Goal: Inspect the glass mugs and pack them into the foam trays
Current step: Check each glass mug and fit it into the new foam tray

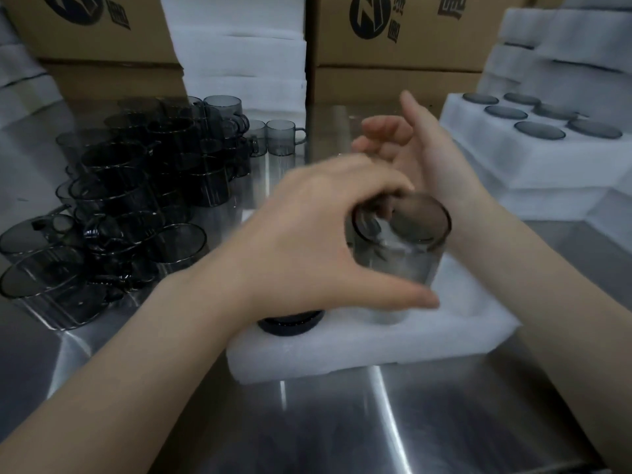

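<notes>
A smoky grey glass mug (407, 248) is held upside-down over the white foam tray (444, 323) in front of me. My left hand (307, 241) grips it, fingers curled round the far side and thumb along the near side. Just behind the mug is my right hand (420, 152), its fingers relaxed and holding nothing. Another dark mug base (290, 325) sits in a tray hole under my left wrist. A heap of grey mugs (136, 186) lies on the left of the steel table.
A filled foam tray (506, 155) with several mug bases showing sits on a foam stack at the right. Two mugs (273, 138) stand behind the heap. Cardboard boxes (393, 39) and stacked foam sheets (246, 56) line the back. Bare steel table (342, 422) lies near me.
</notes>
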A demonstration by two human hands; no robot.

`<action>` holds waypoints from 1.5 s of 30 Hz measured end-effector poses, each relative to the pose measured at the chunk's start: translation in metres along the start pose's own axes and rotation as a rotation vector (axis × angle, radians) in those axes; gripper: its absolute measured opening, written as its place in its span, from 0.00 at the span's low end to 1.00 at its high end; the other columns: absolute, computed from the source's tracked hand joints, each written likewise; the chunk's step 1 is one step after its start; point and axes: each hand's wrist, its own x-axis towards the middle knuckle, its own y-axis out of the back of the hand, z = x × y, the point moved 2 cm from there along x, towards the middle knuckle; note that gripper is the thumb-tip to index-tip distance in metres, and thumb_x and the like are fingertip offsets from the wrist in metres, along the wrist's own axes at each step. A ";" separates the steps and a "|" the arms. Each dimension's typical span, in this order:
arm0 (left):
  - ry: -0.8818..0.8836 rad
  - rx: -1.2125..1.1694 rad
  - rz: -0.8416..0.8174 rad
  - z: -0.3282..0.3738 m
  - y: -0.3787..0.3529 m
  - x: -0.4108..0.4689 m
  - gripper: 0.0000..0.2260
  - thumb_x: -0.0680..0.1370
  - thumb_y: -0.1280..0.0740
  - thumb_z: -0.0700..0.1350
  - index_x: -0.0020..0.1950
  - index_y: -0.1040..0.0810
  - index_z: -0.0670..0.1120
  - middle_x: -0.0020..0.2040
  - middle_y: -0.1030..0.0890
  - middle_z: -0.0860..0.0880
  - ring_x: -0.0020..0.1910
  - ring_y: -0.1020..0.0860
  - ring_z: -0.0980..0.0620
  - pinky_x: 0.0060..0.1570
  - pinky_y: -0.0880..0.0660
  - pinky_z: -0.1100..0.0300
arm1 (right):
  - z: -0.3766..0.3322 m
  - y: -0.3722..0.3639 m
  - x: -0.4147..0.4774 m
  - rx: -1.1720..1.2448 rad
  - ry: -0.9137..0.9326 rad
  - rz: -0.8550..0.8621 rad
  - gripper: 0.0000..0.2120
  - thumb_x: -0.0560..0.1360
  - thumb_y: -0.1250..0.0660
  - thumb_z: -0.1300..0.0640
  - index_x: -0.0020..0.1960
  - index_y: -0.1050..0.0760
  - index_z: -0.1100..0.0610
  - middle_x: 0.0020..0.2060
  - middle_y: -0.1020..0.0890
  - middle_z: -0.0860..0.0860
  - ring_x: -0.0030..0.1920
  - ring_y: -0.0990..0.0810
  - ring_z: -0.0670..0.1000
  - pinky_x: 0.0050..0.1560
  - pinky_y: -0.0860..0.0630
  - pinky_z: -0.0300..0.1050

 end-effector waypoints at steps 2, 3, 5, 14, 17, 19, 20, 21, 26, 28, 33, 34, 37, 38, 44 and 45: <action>0.032 0.006 -0.140 0.000 -0.008 -0.001 0.30 0.61 0.22 0.63 0.58 0.21 0.50 0.47 0.23 0.59 0.48 0.24 0.59 0.49 0.26 0.61 | -0.001 0.002 -0.001 0.010 0.013 0.065 0.18 0.81 0.42 0.46 0.42 0.22 0.57 0.34 0.19 0.52 0.31 0.21 0.51 0.33 0.23 0.42; 0.053 -0.002 -0.188 -0.002 -0.010 -0.001 0.30 0.61 0.22 0.63 0.58 0.22 0.52 0.47 0.23 0.59 0.48 0.24 0.58 0.49 0.26 0.60 | -0.002 0.001 -0.001 -0.004 0.015 0.063 0.17 0.81 0.42 0.47 0.43 0.23 0.57 0.33 0.19 0.52 0.30 0.22 0.50 0.32 0.24 0.41; 0.072 -0.005 -0.235 -0.007 -0.009 -0.002 0.30 0.60 0.24 0.66 0.58 0.24 0.55 0.47 0.23 0.59 0.49 0.24 0.57 0.48 0.25 0.57 | 0.000 0.000 -0.001 -0.048 0.024 0.036 0.14 0.81 0.42 0.50 0.45 0.23 0.57 0.33 0.19 0.51 0.29 0.22 0.50 0.31 0.25 0.40; 0.107 0.106 -0.306 -0.011 -0.021 -0.002 0.31 0.62 0.28 0.70 0.56 0.26 0.54 0.54 0.27 0.59 0.55 0.29 0.58 0.56 0.28 0.56 | 0.001 -0.006 -0.002 -0.144 0.063 0.017 0.09 0.81 0.41 0.57 0.47 0.24 0.58 0.33 0.19 0.52 0.28 0.23 0.50 0.29 0.26 0.40; 0.164 0.056 -0.400 -0.014 -0.023 -0.004 0.34 0.64 0.31 0.71 0.65 0.33 0.58 0.67 0.31 0.62 0.66 0.34 0.62 0.67 0.34 0.58 | 0.001 -0.007 -0.002 -0.164 0.080 0.013 0.08 0.81 0.40 0.58 0.47 0.23 0.58 0.33 0.19 0.52 0.28 0.23 0.51 0.30 0.25 0.41; 0.186 0.046 -0.486 -0.016 -0.022 -0.006 0.39 0.66 0.35 0.72 0.72 0.45 0.65 0.74 0.40 0.67 0.73 0.45 0.66 0.76 0.51 0.57 | 0.001 -0.007 -0.001 -0.166 0.077 0.014 0.08 0.81 0.40 0.58 0.47 0.23 0.58 0.33 0.19 0.52 0.29 0.23 0.51 0.30 0.25 0.41; 0.191 0.069 -0.524 -0.017 -0.022 -0.007 0.40 0.66 0.38 0.74 0.74 0.52 0.68 0.76 0.47 0.68 0.75 0.52 0.68 0.75 0.59 0.56 | 0.001 -0.006 -0.001 -0.167 0.076 0.014 0.09 0.81 0.40 0.58 0.47 0.23 0.58 0.33 0.19 0.52 0.29 0.23 0.50 0.31 0.25 0.41; 0.200 0.095 -0.550 -0.018 -0.022 -0.008 0.41 0.65 0.42 0.76 0.74 0.56 0.69 0.77 0.52 0.68 0.75 0.57 0.69 0.74 0.64 0.54 | 0.001 -0.006 0.000 -0.168 0.077 0.011 0.09 0.81 0.41 0.58 0.47 0.23 0.58 0.33 0.19 0.52 0.29 0.23 0.50 0.31 0.25 0.41; 0.252 0.059 -0.517 -0.017 -0.023 -0.006 0.35 0.66 0.55 0.77 0.72 0.45 0.68 0.76 0.51 0.70 0.74 0.54 0.71 0.75 0.59 0.57 | 0.002 -0.005 0.000 -0.188 0.090 -0.001 0.08 0.81 0.40 0.58 0.48 0.23 0.58 0.34 0.19 0.52 0.29 0.23 0.51 0.31 0.24 0.42; 0.247 0.067 -0.462 -0.015 -0.025 -0.005 0.30 0.68 0.51 0.75 0.67 0.36 0.65 0.71 0.42 0.71 0.70 0.44 0.70 0.73 0.44 0.61 | 0.002 -0.005 0.000 -0.187 0.091 -0.003 0.08 0.81 0.40 0.58 0.47 0.23 0.58 0.34 0.19 0.53 0.29 0.23 0.51 0.31 0.24 0.42; 0.201 0.181 -0.470 -0.010 -0.036 -0.006 0.30 0.76 0.44 0.67 0.76 0.43 0.60 0.79 0.51 0.62 0.74 0.53 0.65 0.70 0.53 0.66 | 0.003 -0.006 0.000 -0.205 0.089 -0.004 0.09 0.81 0.41 0.59 0.47 0.23 0.58 0.33 0.19 0.52 0.29 0.23 0.50 0.31 0.24 0.42; 0.187 0.231 -0.487 -0.009 -0.039 -0.007 0.31 0.77 0.46 0.66 0.78 0.46 0.58 0.79 0.54 0.60 0.74 0.55 0.65 0.71 0.58 0.64 | 0.003 -0.006 0.000 -0.207 0.087 -0.005 0.09 0.81 0.41 0.59 0.47 0.23 0.58 0.33 0.19 0.52 0.29 0.23 0.50 0.31 0.24 0.41; 0.207 0.346 -0.575 -0.010 -0.043 -0.011 0.34 0.74 0.59 0.67 0.78 0.59 0.59 0.79 0.61 0.61 0.75 0.64 0.64 0.73 0.69 0.54 | 0.003 -0.007 -0.001 -0.218 0.091 -0.012 0.09 0.81 0.41 0.59 0.48 0.23 0.58 0.33 0.19 0.52 0.29 0.23 0.50 0.31 0.24 0.42; 0.223 0.360 -0.601 -0.010 -0.043 -0.012 0.35 0.72 0.61 0.67 0.78 0.61 0.59 0.78 0.64 0.61 0.74 0.66 0.64 0.73 0.71 0.53 | 0.003 -0.007 -0.001 -0.224 0.094 -0.015 0.09 0.81 0.42 0.59 0.48 0.24 0.58 0.33 0.19 0.52 0.29 0.23 0.50 0.31 0.24 0.42; 0.269 0.384 -0.581 -0.005 -0.045 -0.015 0.32 0.74 0.67 0.62 0.77 0.65 0.56 0.77 0.67 0.62 0.74 0.69 0.62 0.73 0.71 0.47 | 0.004 -0.006 0.000 -0.250 0.102 -0.033 0.09 0.81 0.42 0.60 0.48 0.23 0.59 0.34 0.19 0.53 0.30 0.23 0.51 0.32 0.23 0.43; 0.265 0.409 -0.567 -0.004 -0.046 -0.015 0.31 0.75 0.66 0.60 0.78 0.65 0.56 0.77 0.66 0.62 0.75 0.69 0.61 0.72 0.72 0.46 | 0.004 -0.006 0.000 -0.255 0.104 -0.035 0.09 0.81 0.42 0.60 0.48 0.23 0.59 0.34 0.19 0.53 0.30 0.23 0.51 0.32 0.23 0.43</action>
